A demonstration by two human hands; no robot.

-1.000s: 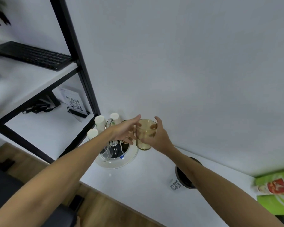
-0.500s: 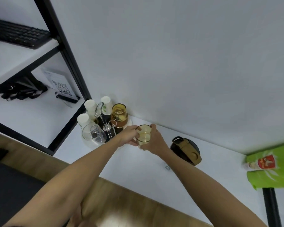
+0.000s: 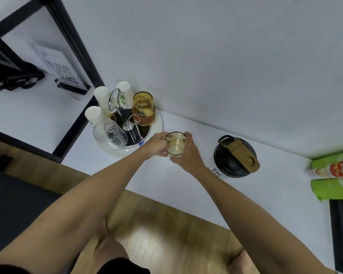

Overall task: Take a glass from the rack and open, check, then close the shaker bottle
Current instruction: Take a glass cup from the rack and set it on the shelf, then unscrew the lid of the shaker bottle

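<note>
An amber glass [image 3: 175, 144] stands upright, mouth up, low over the white table [image 3: 186, 186]. My left hand [image 3: 155, 144] grips its left side and my right hand [image 3: 186, 155] wraps its right side. Whether its base touches the table is hidden by my fingers. The round rack [image 3: 157, 125] sits just to the left, with an upturned amber glass [image 3: 143, 107], a clear glass [image 3: 109, 135] and white cups [image 3: 101, 95] on it. The shaker bottle [image 3: 234, 159], black with a tan flip lid shut, stands to the right of my hands.
A black-framed shelf [image 3: 75, 46] at the left holds a QR-code card [image 3: 61, 72] and dark straps. A green packet [image 3: 335, 178] lies at the table's right end. The wall runs close behind the rack. Wooden floor shows below the table's near edge.
Both hands have brought the amber glass down from in front of the wall to just above the table beside the rack. The view has tilted downward.
</note>
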